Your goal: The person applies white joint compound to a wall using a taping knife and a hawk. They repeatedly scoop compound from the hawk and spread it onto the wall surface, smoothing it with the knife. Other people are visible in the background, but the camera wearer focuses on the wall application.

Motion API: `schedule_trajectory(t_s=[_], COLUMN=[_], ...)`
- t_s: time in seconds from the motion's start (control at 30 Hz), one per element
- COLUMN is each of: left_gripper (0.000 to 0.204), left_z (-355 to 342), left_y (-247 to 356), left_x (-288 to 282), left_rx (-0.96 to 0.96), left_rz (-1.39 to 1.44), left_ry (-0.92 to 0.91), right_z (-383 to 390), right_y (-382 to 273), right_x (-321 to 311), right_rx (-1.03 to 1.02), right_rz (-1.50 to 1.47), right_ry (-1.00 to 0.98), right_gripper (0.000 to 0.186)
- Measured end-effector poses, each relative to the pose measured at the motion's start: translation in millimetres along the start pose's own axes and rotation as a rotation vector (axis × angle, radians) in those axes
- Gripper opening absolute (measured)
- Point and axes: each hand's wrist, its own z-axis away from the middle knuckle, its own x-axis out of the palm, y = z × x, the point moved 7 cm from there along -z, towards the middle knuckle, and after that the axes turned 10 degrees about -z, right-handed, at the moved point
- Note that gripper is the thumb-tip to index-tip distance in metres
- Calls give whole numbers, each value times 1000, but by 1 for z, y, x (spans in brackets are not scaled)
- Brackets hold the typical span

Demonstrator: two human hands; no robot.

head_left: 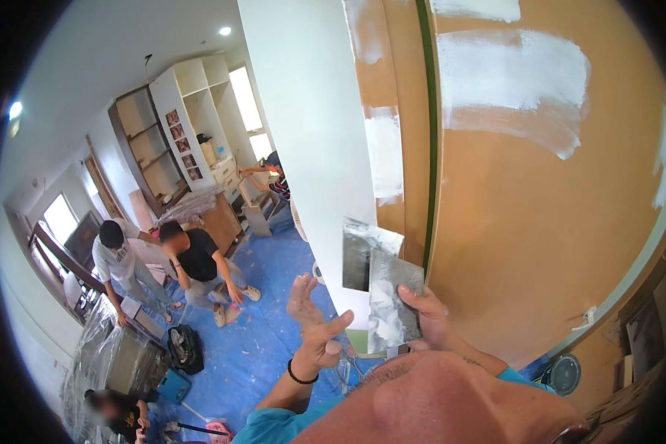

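Grey flat metal plates (pixel 391 292), smeared white, look pinched by the right hand (pixel 431 314) I watch from afar, maybe to stay steady, with the left hand (pixel 317 329) spread nearby.

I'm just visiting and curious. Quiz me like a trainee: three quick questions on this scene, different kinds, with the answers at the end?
1. Multiple choice: which of the camera wearer's hands grips the front white-smeared scraper?
A) Left
B) Right
C) Neither

2. True or false: white patches mark the brown panel.

3. Fill in the colour: the floor sheeting is ____.

Key:
1. B, the right hand
2. True
3. Blue
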Motion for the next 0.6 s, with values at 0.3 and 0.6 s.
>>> schedule_trajectory(t_s=[0.3,0.6], left_gripper=[73,58], left_z=[24,33], left_y=[-14,-30], left_x=[3,-12], left_rx=[-53,-185], left_rz=[-38,-193], left_ry=[-8,-101], right_z=[-16,-39], right_y=[31,45], right_x=[1,-13], right_rx=[158,214], right_rz=[-53,-177], right_ry=[0,-10], right_gripper=[34,33])
